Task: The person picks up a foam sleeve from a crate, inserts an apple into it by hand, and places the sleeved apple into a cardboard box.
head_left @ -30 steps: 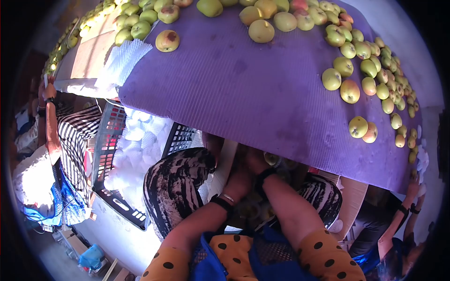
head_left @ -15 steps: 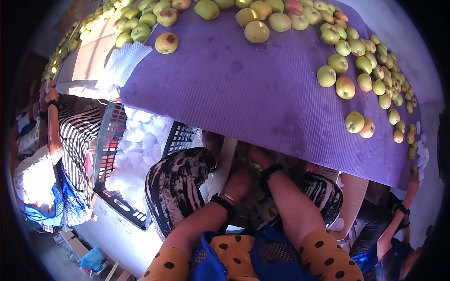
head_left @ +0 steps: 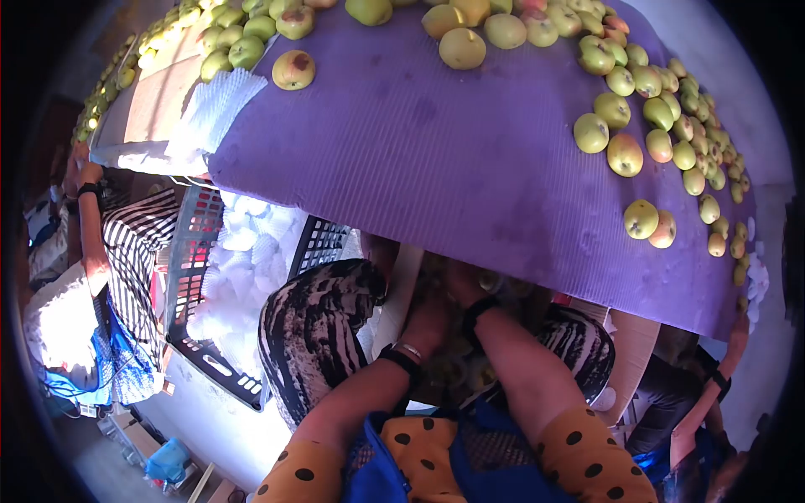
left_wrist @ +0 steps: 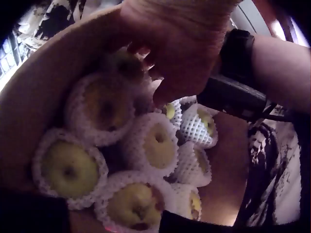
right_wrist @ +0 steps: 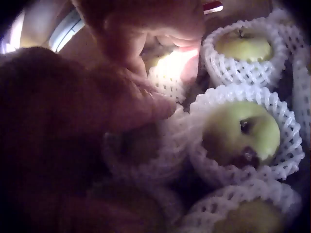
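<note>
Both forearms reach under the purple table edge, the left hand (head_left: 429, 320) close beside the right hand (head_left: 459, 285), both in shadow. A hand with a black wristband, apparently my right hand (left_wrist: 177, 46), bends its fingers down over netted apples (left_wrist: 149, 143) in the left wrist view. At the top of the right wrist view, one hand (right_wrist: 146, 29) curls round a netted apple (right_wrist: 167, 80); another, darker hand (right_wrist: 97, 99) grips its net from the left. Which is left or right there is unclear. More apples in white foam nets (right_wrist: 243, 131) lie around them in a cardboard box (left_wrist: 226, 160).
Loose apples (head_left: 625, 155) lie on the purple table (head_left: 402, 151). A black crate (head_left: 193, 251) of white foam nets (head_left: 243, 260) stands at the left. Another person's arm (head_left: 94, 243) is at far left, another arm (head_left: 708, 394) at right.
The head view has shifted slightly. Both hands stay low under the table edge, with the left hand moving a little among the netted apples.
</note>
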`<control>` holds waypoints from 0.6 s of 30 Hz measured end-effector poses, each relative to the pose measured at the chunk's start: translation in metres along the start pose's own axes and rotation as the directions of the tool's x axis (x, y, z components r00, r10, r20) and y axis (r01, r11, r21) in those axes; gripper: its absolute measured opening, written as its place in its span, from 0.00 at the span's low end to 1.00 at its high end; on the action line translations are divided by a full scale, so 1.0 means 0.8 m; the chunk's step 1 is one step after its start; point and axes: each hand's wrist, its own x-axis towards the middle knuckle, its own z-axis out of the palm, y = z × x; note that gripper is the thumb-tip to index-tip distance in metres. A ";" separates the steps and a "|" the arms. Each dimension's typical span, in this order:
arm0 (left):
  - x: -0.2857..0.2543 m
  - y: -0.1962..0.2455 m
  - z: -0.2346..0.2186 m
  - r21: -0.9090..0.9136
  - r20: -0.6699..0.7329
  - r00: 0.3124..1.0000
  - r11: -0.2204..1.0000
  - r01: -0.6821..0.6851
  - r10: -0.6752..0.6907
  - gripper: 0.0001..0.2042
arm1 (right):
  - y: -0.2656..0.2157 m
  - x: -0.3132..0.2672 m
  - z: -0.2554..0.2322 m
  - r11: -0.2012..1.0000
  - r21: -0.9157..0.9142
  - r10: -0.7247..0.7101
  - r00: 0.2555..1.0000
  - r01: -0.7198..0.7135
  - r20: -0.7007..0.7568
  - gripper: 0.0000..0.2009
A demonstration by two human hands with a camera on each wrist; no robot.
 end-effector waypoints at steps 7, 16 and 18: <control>-0.012 0.007 0.001 -0.025 -0.090 0.996 1.000 -0.019 0.017 0.11 | 0.046 0.000 0.007 0.914 -0.323 -0.184 0.960 0.246 0.210 0.24; -0.045 0.052 -0.186 -0.307 0.134 0.990 0.952 0.005 0.038 0.12 | 0.014 0.008 -0.020 0.867 -0.430 -0.189 0.965 0.251 0.181 0.30; -0.052 0.052 -0.216 -0.325 0.112 0.985 0.941 -0.090 0.133 0.12 | -0.025 -0.014 -0.035 0.961 -0.200 -0.151 0.969 0.190 0.196 0.30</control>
